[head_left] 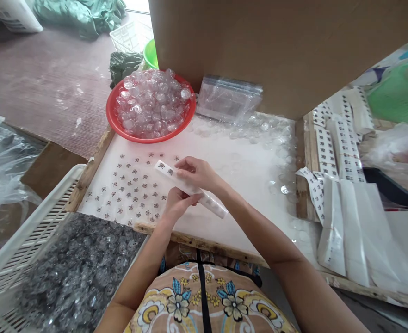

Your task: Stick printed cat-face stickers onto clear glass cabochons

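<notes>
A narrow white strip of stickers (163,167) with small dark printed motifs slants across the middle of the white work board (225,185). My left hand (180,203) grips it from below, thumb laid over its middle. Above it, my right hand (200,175) has thumb and fingers closed together at the strip near a printed motif. Whether a loose sticker is between those fingertips is hidden. To the left on the board lie many clear round pieces (134,189), each bearing a dark motif. Plain clear discs (284,189) lie along the right side.
A red basin (112,118) heaped with clear discs stands at the back left, beside clear plastic bags (228,99). A white crate (34,226) of finished-looking pieces sits front left. Sticker strips (346,143) lie right. A large cardboard box (276,51) blocks the back; wooden edging (96,162) frames the board.
</notes>
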Demonstrator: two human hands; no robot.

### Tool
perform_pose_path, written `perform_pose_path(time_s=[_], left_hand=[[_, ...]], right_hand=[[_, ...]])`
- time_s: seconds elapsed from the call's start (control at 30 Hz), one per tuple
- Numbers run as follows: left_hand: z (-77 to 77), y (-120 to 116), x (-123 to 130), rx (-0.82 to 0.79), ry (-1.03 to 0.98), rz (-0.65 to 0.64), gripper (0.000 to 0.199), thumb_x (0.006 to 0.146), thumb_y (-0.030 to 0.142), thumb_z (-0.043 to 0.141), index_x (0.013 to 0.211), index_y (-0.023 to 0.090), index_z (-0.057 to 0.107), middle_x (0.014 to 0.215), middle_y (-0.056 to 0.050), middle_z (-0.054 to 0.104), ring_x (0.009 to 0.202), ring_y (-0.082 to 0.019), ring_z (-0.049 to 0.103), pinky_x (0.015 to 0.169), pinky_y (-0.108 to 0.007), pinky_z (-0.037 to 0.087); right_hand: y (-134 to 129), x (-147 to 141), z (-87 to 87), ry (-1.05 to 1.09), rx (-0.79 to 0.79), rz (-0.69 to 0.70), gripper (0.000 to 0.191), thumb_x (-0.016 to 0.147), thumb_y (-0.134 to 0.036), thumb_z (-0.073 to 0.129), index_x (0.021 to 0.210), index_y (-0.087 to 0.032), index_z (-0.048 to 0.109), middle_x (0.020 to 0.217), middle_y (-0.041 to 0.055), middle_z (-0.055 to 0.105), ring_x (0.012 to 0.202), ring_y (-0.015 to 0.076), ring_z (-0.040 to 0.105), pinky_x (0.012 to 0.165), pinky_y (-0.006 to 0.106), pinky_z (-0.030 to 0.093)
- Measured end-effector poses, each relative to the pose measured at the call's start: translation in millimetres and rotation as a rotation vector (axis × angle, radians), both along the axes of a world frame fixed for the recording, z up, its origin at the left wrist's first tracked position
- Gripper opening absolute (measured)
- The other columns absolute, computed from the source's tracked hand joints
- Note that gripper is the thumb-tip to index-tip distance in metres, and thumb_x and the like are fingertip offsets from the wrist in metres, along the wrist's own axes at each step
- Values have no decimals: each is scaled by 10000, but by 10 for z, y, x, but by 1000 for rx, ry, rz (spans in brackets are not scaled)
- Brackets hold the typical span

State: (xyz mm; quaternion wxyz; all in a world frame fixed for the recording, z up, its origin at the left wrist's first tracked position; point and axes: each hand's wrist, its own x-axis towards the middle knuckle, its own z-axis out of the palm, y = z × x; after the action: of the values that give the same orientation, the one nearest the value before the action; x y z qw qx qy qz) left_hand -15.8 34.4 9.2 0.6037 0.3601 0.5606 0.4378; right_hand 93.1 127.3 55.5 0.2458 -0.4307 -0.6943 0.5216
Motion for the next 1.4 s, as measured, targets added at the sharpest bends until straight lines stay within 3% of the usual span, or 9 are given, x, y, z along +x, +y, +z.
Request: perform_pose_path(time_s=[0.23, 0.4, 0.53, 0.67, 0.77, 0.87, 1.13, 1.3, 1.4], left_hand=[[9, 1, -7, 7, 86, -44, 269, 622, 350, 775, 512, 136, 654, 510, -67, 650, 500, -188, 609, 494, -272, 435], [-19, 2, -14, 25, 9, -35, 221, 590, 289, 789, 511, 139, 649, 488, -46, 634, 501, -184, 607, 502, -274, 461], [-47, -12, -12, 8, -76, -27, 251, 601, 344, 827, 653, 124, 718, 585, -59, 687, 541, -183, 622, 523, -282, 508], [-46, -21, 4, -17, -98, -34, 292, 573, 365, 850, 672, 118, 732, 636, -76, 709, 558, -189, 634, 527, -288, 529], [-31, -22, 12, -4, -94, -43, 290, 574, 363, 851, 667, 114, 734, 622, -75, 704, 563, -192, 640, 534, -289, 537], [-14, -26, 10, -2, -96, -37, 288, 571, 360, 853, 670, 116, 738, 626, -74, 707, 569, -192, 647, 541, -286, 544], [18, -30, -3, -10, -88, -30, 280, 571, 360, 855, 665, 123, 739, 636, -77, 716, 574, -201, 657, 538, -293, 551], [17, -29, -4, -10, -80, -40, 288, 574, 371, 852, 673, 126, 739, 638, -79, 713, 584, -207, 658, 545, -301, 550], [8, -32, 1, -5, -92, -31, 283, 556, 362, 861, 654, 129, 733, 624, -70, 707, 564, -195, 645, 532, -292, 540]], right_hand=[[-233, -144, 93, -27, 157, -119, 64, 830, -284, 602, 849, -223, 612, 780, -15, 674, 706, 134, 610, 669, 251, 458], [-290, -94, 162, 32, 243, -180, 55, 838, -276, 566, 816, -227, 577, 897, 21, 656, 810, 153, 610, 727, 276, 475], [-119, 299, 145, 143, 104, -324, 156, 827, -363, 573, 799, -222, 515, 735, -4, 600, 692, 140, 582, 655, 271, 476], [21, 811, -71, -177, -25, -277, 185, 775, -366, 620, 743, -213, 520, 608, -29, 559, 559, 120, 513, 532, 242, 397], [4, 984, -229, -354, -125, -203, 161, 778, -353, 605, 731, -213, 539, 624, -21, 596, 556, 124, 523, 516, 239, 383], [-30, 972, -294, -444, -120, -177, 124, 782, -310, 591, 715, -217, 541, 639, -24, 604, 571, 124, 526, 528, 237, 378], [-26, 892, -261, -620, -29, -157, 108, 774, -227, 597, 690, -222, 530, 631, -33, 585, 567, 122, 506, 543, 238, 344], [-65, 814, -304, -675, 6, -157, 80, 785, -192, 584, 714, -217, 557, 671, -9, 613, 599, 136, 523, 556, 242, 340], [-112, 678, -338, -737, 106, -155, 57, 809, -187, 578, 762, -213, 596, 771, 34, 637, 642, 153, 545, 572, 253, 335]])
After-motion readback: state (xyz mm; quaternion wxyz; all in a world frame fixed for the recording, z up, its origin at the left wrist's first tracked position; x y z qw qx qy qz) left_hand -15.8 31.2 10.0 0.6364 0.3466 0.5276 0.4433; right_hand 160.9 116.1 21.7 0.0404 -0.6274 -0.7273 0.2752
